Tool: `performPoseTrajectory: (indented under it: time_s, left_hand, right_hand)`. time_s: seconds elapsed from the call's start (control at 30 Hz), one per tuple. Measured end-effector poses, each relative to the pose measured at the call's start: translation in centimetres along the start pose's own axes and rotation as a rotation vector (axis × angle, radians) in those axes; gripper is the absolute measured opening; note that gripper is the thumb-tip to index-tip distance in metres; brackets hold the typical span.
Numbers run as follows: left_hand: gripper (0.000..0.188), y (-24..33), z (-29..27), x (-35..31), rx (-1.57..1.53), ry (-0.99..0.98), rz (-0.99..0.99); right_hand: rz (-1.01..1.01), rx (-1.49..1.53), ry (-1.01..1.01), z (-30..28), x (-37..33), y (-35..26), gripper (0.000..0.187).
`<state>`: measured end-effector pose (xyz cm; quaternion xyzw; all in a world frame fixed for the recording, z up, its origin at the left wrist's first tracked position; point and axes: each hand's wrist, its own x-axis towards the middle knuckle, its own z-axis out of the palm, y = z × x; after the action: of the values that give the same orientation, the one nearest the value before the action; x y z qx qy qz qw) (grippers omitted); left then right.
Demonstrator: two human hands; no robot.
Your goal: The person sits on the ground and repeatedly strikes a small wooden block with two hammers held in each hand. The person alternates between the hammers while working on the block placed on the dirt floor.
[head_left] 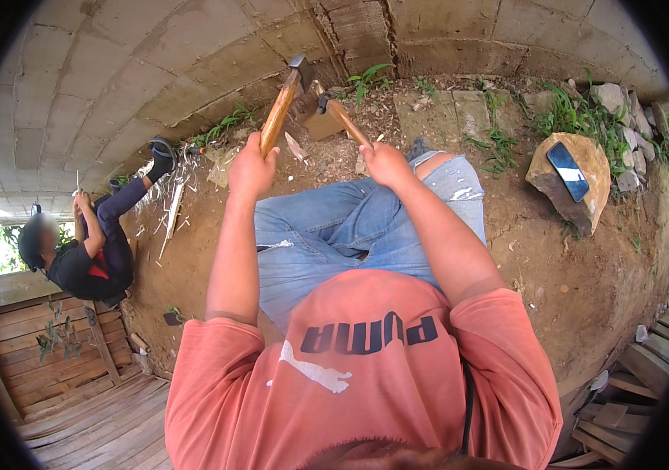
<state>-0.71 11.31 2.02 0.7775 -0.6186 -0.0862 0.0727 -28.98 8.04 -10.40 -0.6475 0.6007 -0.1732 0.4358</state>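
Note:
My left hand is closed round the thick wooden handle of a steel-headed tool; whether it is a hatchet or a hammer I cannot tell. Its head points up toward the wall. In my right hand is a thinner wooden handle belonging to a hammer-like tool with a small dark head. The two tool heads are close together over a brown wooden block on the ground. Wood chips lie around the block, just beyond my crossed legs in torn blue jeans.
A block wall rises close in front. At right, a phone lies on a large rock, with weeds and stones behind it. Another person sits at left holding a thin stick, near pale wood strips. Planks are stacked lower right.

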Motion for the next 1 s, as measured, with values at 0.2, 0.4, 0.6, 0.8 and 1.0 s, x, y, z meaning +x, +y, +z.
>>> performPoseTrajectory:
  time_s: [0.2, 0.4, 0.6, 0.8, 1.0]
  left_hand:
    - [0.045, -0.1, -0.3, 0.3, 0.002, -0.007, 0.013]
    - [0.046, -0.4, -0.2, 0.5, -0.019, -0.001, 0.015]
    - [0.044, -0.3, -0.2, 0.4, -0.029, -0.009, 0.010]
    - [0.042, 0.1, -0.3, 0.4, -0.047, -0.006, 0.011]
    - [0.042, 0.8, -0.5, 0.6, -0.011, -0.029, 0.003]
  right_hand:
    - [-0.028, -0.007, 0.039, 0.0, -0.1, 0.1, 0.053]
    - [-0.018, -0.004, 0.031, 0.0, 0.0, 0.1, 0.053]
    - [-0.004, 0.012, 0.010, -0.2, 0.0, -0.1, 0.053]
    - [0.000, 0.017, 0.042, 0.3, 0.4, 0.4, 0.054]
    - [-0.010, -0.010, 0.058, 0.6, 0.6, 0.8, 0.055]
